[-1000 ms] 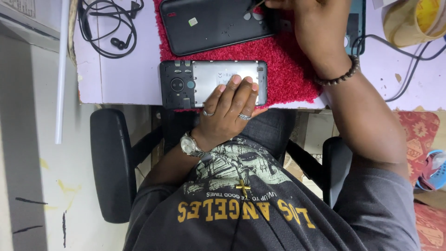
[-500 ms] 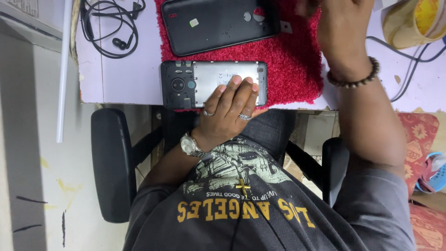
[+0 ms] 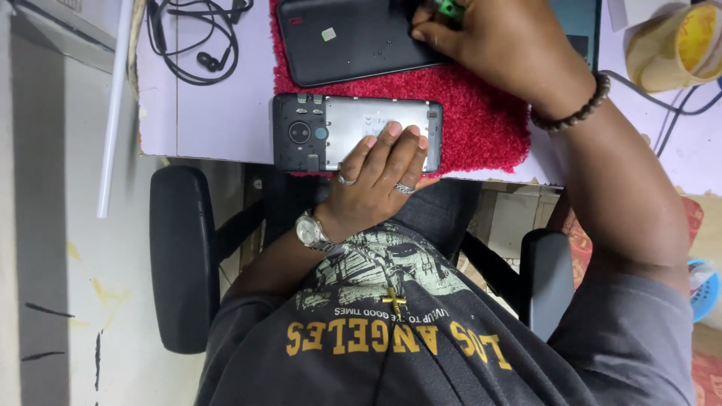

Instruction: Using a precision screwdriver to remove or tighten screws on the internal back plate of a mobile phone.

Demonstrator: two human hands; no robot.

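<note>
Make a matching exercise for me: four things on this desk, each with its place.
Things:
1 opened phone
2 black cover
3 earphones
4 yellow cup

Places:
a far right of the desk
b under the left hand
c left of the red mat
d at the right hand, which holds a green tool

Pairs: 1-b, 2-d, 3-c, 4-a

Left hand [image 3: 380,177]: laid flat, palm down, fingers spread a little and stretched forward; rings are worn on two fingers.
Left wrist: bent, a watch is worn.
Right hand [image 3: 500,41]: reached further forward, fingers curled in a pinching grip.
Right wrist: a bead bracelet is worn.
</note>
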